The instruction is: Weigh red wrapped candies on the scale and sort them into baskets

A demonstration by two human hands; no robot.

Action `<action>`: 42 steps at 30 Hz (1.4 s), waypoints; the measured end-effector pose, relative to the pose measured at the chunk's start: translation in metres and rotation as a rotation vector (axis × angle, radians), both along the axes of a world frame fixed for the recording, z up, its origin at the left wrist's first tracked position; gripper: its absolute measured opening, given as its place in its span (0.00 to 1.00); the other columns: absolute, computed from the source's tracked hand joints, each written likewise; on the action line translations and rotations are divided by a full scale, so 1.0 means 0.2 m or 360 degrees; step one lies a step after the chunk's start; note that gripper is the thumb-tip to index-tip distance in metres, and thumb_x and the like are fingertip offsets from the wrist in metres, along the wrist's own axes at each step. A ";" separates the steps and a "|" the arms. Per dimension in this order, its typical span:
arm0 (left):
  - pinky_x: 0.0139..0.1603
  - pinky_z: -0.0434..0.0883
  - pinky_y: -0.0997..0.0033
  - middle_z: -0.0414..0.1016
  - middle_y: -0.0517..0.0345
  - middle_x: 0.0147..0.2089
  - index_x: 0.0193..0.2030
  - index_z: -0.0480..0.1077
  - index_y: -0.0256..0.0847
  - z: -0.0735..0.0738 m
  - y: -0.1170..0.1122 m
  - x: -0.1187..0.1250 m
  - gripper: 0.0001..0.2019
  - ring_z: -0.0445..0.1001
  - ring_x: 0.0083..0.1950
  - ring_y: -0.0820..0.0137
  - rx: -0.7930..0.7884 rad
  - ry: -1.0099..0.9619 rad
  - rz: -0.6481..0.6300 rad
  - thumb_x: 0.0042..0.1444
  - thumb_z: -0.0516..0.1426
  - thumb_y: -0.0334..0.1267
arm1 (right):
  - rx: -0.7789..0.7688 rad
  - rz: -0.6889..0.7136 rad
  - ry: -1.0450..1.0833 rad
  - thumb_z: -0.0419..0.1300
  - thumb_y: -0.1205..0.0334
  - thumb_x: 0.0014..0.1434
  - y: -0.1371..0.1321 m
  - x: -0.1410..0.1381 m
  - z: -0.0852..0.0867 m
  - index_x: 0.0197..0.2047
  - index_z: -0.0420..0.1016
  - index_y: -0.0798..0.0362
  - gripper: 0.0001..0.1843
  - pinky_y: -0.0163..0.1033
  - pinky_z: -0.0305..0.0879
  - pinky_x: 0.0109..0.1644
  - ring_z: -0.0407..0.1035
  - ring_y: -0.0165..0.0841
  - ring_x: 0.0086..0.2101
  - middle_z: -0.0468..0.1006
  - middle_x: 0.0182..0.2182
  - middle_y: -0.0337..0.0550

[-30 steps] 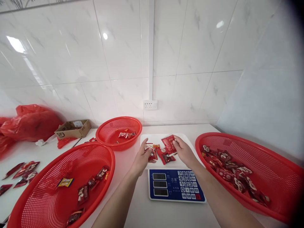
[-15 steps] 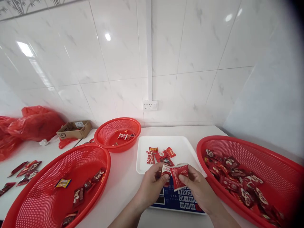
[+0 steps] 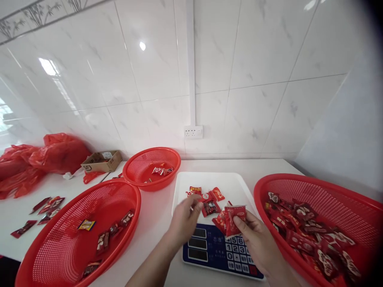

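Note:
My right hand (image 3: 254, 235) grips a few red candy packets (image 3: 233, 221) between thumb and fingers, in front of the scale's keypad. My left hand (image 3: 186, 217) is over the near left edge of the white scale tray (image 3: 236, 183); its fingers are curled, thumb and forefinger slightly apart, with nothing visible between them. Just beyond its fingertips lies a small group of wrapped candies, with a dark red one (image 3: 211, 207) close to the thumb and an orange-red one (image 3: 218, 194) farther right. The left hand partly hides a red-and-white packet. Below the tray shows the blue scale panel (image 3: 209, 247).
A large red basket (image 3: 299, 179) with many candies stands right. Two red baskets with fewer candies stand left, one nearer (image 3: 54, 239) and one farther back (image 3: 134, 159). Beyond them are loose packets (image 3: 24, 228), a cardboard box (image 3: 112, 162) and red plastic bags (image 3: 62, 153).
My hands have parted. The left let go of the red-and-white packet and moved left; the right moved slightly right, holding the red packets. The view has shifted a little.

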State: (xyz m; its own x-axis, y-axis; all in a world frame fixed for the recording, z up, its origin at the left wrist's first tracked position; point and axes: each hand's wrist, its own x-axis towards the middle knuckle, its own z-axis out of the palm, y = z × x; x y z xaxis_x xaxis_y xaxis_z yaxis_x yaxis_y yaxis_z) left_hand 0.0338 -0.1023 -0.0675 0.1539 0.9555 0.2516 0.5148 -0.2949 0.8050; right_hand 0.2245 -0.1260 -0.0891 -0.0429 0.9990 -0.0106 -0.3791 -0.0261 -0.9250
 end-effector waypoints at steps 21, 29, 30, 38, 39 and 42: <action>0.37 0.67 0.71 0.65 0.58 0.40 0.57 0.60 0.41 -0.02 0.11 -0.09 0.28 0.68 0.34 0.74 -0.0408 -0.0750 -0.0024 0.46 0.58 0.29 | -0.0159 -0.0078 0.0176 0.70 0.51 0.42 -0.01 -0.01 0.04 0.37 0.77 0.50 0.19 0.47 0.70 0.44 0.74 0.41 0.37 0.80 0.34 0.44; 0.33 0.67 0.73 0.61 0.68 0.28 0.45 0.68 0.39 0.03 0.01 -0.03 0.23 0.67 0.28 0.77 -0.0505 -0.1131 -0.0247 0.38 0.66 0.32 | -0.0117 0.0017 0.0194 0.69 0.57 0.46 -0.03 0.00 0.01 0.48 0.71 0.43 0.24 0.41 0.69 0.44 0.73 0.33 0.37 0.79 0.38 0.38; 0.33 0.67 0.73 0.63 0.67 0.28 0.45 0.68 0.39 0.04 0.00 -0.02 0.23 0.67 0.28 0.77 -0.0512 -0.1123 -0.0269 0.39 0.66 0.33 | -0.0129 0.0033 0.0197 0.70 0.57 0.46 -0.04 0.00 0.01 0.51 0.69 0.41 0.28 0.42 0.69 0.44 0.73 0.34 0.37 0.79 0.38 0.38; 0.40 0.67 0.69 0.73 0.57 0.37 0.44 0.72 0.39 0.08 -0.07 0.05 0.18 0.71 0.38 0.70 -0.0546 -0.1086 -0.0532 0.45 0.65 0.37 | -0.0071 0.0258 0.0050 0.68 0.53 0.47 -0.07 -0.04 0.05 0.41 0.75 0.50 0.18 0.42 0.69 0.44 0.72 0.36 0.37 0.79 0.37 0.44; 0.40 0.68 0.69 0.73 0.56 0.39 0.45 0.73 0.39 0.08 -0.08 0.05 0.18 0.71 0.39 0.69 -0.0519 -0.1030 -0.0521 0.45 0.64 0.37 | -0.0073 0.0235 0.0044 0.67 0.52 0.47 -0.08 -0.04 0.05 0.41 0.74 0.50 0.19 0.42 0.69 0.43 0.72 0.36 0.37 0.79 0.37 0.43; 0.43 0.68 0.67 0.70 0.53 0.46 0.48 0.74 0.44 0.08 -0.09 0.05 0.19 0.70 0.43 0.66 -0.0408 -0.0885 -0.0462 0.46 0.63 0.35 | -0.0065 0.0193 0.0059 0.66 0.52 0.48 -0.10 -0.05 0.06 0.41 0.72 0.49 0.19 0.43 0.69 0.43 0.72 0.36 0.36 0.78 0.37 0.42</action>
